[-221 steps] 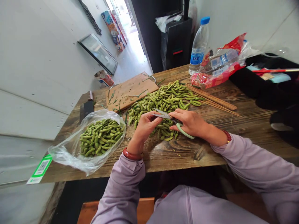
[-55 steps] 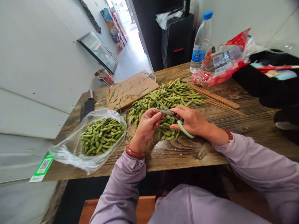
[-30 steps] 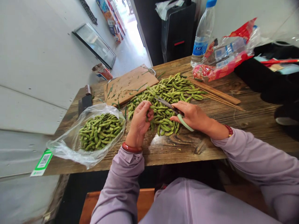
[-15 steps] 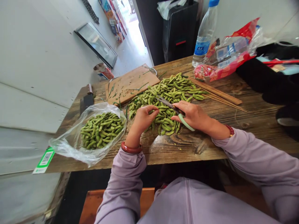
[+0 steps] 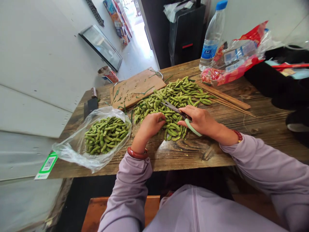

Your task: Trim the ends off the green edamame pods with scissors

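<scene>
Loose green edamame pods (image 5: 178, 90) lie in a wide pile on the wooden table (image 5: 169, 158). My right hand (image 5: 199, 119) is closed round scissors (image 5: 172, 105) with pale green handles, their blades pointing left over the pile. At the pile's near left side, my left hand (image 5: 153, 124) has its fingers curled down among the pods. What its fingertips hold, if anything, is hidden. To the left of that hand sits a clear plastic bag (image 5: 70, 151), its mouth spread wide, with more pods (image 5: 106, 133) inside.
Behind the pile is a wooden cutting board (image 5: 137, 88) with green scraps. A cleaver (image 5: 91, 103) lies beyond the bag. Bamboo skewers (image 5: 224, 95) touch the pile's right side. A water bottle (image 5: 212, 37) and red plastic packaging (image 5: 238, 71) stand at the back right.
My left hand has moved slightly down and right, its fingers now lower among the pods. The right hand and scissors have barely moved.
</scene>
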Demonstrator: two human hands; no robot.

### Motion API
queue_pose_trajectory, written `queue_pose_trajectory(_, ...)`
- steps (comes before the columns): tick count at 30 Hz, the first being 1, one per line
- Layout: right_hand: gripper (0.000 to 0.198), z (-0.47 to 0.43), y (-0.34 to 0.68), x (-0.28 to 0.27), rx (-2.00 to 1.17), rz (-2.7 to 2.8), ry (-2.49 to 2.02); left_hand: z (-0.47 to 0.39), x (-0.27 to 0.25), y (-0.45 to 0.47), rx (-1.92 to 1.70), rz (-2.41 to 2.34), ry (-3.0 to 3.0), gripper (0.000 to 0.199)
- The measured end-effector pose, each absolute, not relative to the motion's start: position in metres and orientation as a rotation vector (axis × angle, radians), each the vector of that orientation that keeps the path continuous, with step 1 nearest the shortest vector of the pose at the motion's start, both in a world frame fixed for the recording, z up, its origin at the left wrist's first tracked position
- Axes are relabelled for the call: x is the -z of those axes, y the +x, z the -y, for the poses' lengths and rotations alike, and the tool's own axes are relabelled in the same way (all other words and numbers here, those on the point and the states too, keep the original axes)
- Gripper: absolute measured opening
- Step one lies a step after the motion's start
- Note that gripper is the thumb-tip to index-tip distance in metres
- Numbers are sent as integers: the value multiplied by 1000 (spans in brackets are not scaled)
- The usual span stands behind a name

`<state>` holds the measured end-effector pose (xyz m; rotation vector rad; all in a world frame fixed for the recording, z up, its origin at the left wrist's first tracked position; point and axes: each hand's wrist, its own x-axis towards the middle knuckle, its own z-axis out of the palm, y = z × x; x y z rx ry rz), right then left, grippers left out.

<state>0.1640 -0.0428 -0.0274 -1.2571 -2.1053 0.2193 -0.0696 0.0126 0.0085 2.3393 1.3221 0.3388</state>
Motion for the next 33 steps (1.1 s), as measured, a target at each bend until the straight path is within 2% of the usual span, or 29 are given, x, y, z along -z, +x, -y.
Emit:
queue_pose_trajectory(5,36,42,164,28,-211,2095,-1235,-12,-9,-69,-729,-1227,1972,7)
queue_pose_trajectory(11,37,41,165,30,-221,2074,-1207,-4,-17,-66,-805,-948,1246,34)
queue_pose_trajectory(25,36,43,164,27,-250,2091,-1229,-3,-15,-62,-825,-968,1137,41)
queue_pose_trajectory(33,46,47,162,20,-271,2135,-1206,-2,-14,-58,-874,-973,1177,35)
